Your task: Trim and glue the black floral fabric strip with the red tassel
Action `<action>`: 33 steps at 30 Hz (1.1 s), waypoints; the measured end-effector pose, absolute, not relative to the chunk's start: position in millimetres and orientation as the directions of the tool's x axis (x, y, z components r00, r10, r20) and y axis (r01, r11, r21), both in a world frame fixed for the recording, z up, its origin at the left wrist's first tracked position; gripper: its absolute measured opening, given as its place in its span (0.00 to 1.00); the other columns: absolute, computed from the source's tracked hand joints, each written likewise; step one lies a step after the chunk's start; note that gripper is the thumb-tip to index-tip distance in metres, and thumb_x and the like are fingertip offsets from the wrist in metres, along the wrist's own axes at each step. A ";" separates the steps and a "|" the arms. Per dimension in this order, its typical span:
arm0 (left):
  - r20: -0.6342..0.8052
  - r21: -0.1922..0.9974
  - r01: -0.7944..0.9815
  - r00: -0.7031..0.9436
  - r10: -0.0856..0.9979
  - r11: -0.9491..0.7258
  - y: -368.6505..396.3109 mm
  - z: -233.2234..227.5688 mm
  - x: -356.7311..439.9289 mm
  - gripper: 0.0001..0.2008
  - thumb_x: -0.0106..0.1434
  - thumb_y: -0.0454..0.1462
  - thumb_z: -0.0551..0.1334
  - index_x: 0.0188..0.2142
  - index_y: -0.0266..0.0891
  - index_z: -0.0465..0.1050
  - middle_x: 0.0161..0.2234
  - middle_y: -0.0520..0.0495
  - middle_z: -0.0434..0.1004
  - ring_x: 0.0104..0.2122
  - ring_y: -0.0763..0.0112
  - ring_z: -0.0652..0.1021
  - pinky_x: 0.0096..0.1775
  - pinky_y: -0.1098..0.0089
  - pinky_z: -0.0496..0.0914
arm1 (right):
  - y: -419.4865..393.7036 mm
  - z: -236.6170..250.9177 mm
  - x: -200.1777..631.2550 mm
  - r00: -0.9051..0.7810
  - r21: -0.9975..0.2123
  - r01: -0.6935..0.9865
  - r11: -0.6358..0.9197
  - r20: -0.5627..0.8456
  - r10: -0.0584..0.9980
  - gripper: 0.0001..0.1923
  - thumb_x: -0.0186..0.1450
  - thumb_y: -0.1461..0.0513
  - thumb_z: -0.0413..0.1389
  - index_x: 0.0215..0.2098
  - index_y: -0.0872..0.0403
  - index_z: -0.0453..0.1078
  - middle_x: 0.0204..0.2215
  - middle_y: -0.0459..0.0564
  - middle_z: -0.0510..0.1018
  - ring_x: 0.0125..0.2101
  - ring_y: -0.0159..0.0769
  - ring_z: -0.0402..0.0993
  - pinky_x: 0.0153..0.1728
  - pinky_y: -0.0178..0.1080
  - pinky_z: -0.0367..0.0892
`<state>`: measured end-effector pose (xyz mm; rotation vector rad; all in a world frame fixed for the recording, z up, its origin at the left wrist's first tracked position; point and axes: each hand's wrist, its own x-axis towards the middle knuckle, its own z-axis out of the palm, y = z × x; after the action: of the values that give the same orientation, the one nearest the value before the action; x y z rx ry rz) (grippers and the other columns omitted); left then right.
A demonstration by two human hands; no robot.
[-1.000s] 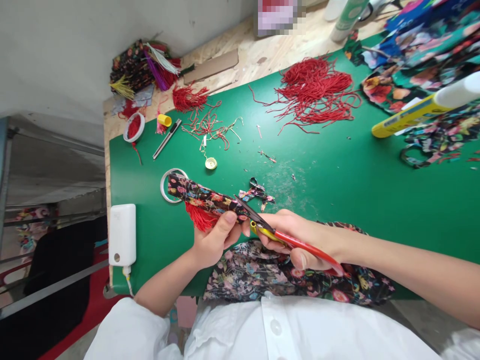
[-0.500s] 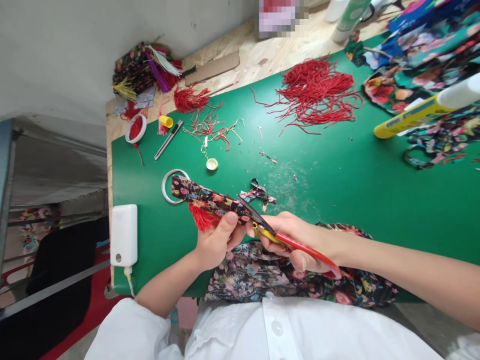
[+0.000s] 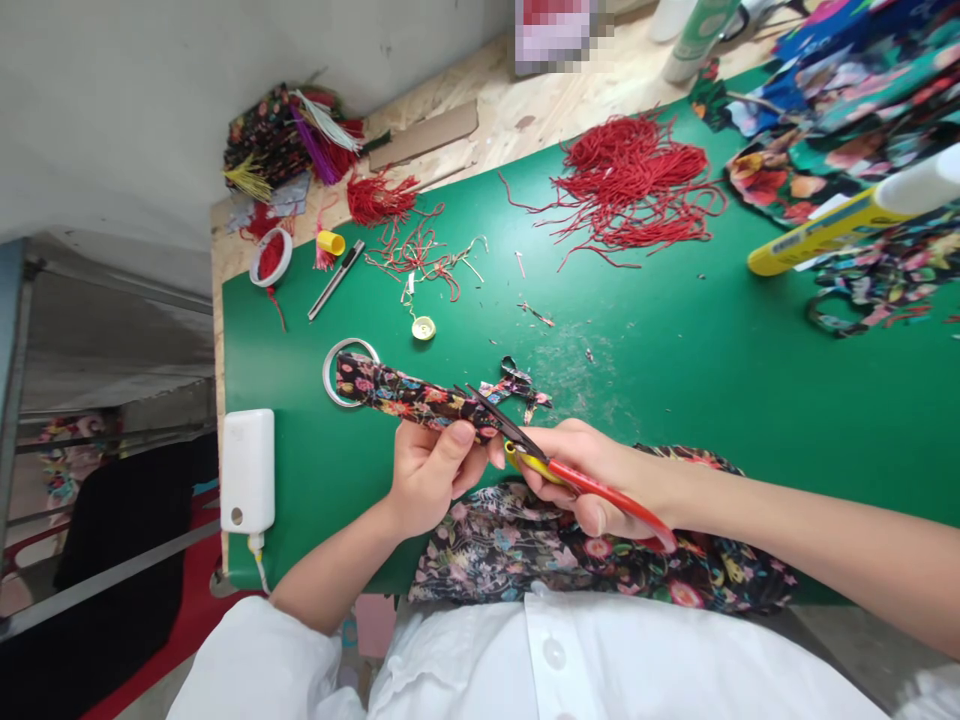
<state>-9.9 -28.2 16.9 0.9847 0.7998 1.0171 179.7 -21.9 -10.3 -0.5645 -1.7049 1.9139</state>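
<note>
My left hand (image 3: 429,475) pinches a long strip of black floral fabric (image 3: 409,394) that stretches left over the green mat (image 3: 675,370). My right hand (image 3: 592,470) grips red-and-yellow scissors (image 3: 559,468). Their dark blades are parted around the strip's right end, just above my left thumb. A small floral offcut (image 3: 517,385) lies on the mat right behind the blades. A larger piece of floral cloth (image 3: 592,550) is spread under both hands at the mat's near edge.
A white ring (image 3: 346,370) lies at the strip's far end, a white power bank (image 3: 247,470) at the mat's left edge. Red cords (image 3: 637,185) are heaped behind, with a pen (image 3: 335,278), a yellow cap (image 3: 423,327), a yellow glue tube (image 3: 847,218) and floral fabrics (image 3: 847,110) around.
The red tassel that showed under the strip by my left hand is now out of sight. The strip has turned slightly in my left hand; the scissors stay at its end.
</note>
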 end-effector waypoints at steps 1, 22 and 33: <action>-0.101 0.931 -0.301 0.331 0.938 0.206 -28.3 16.9 -9.8 0.14 0.69 0.45 0.59 0.33 0.39 0.74 0.24 0.52 0.77 0.10 0.89 0.59 0.13 0.84 0.52 | -22.2 -10.5 179.7 -0.781 -0.991 -0.100 -0.088 0.024 0.624 0.38 0.56 0.28 0.42 0.30 0.54 0.57 0.18 0.37 0.57 0.17 0.23 0.51 0.16 0.29 0.49; -0.124 0.931 -0.288 0.323 0.938 0.223 -29.0 20.4 -10.5 0.14 0.67 0.46 0.60 0.33 0.40 0.76 0.24 0.52 0.78 0.10 0.88 0.60 0.13 0.83 0.53 | -18.6 -17.2 180.7 -0.747 -0.985 -0.145 0.092 0.170 0.643 0.32 0.64 0.34 0.45 0.29 0.54 0.57 0.16 0.38 0.57 0.17 0.23 0.46 0.16 0.32 0.45; -0.202 0.947 -0.185 0.297 0.933 0.264 -29.4 24.2 -15.1 0.17 0.68 0.46 0.60 0.30 0.36 0.76 0.18 0.51 0.75 0.10 0.83 0.66 0.14 0.80 0.58 | -22.5 -6.6 178.1 -0.598 -0.995 -0.096 0.034 0.085 0.797 0.36 0.60 0.30 0.44 0.27 0.54 0.58 0.16 0.38 0.57 0.17 0.23 0.48 0.16 0.30 0.48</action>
<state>-15.1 -29.4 24.2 0.9951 0.9521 0.9349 178.1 -22.5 -6.6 -0.7229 -1.6259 1.6481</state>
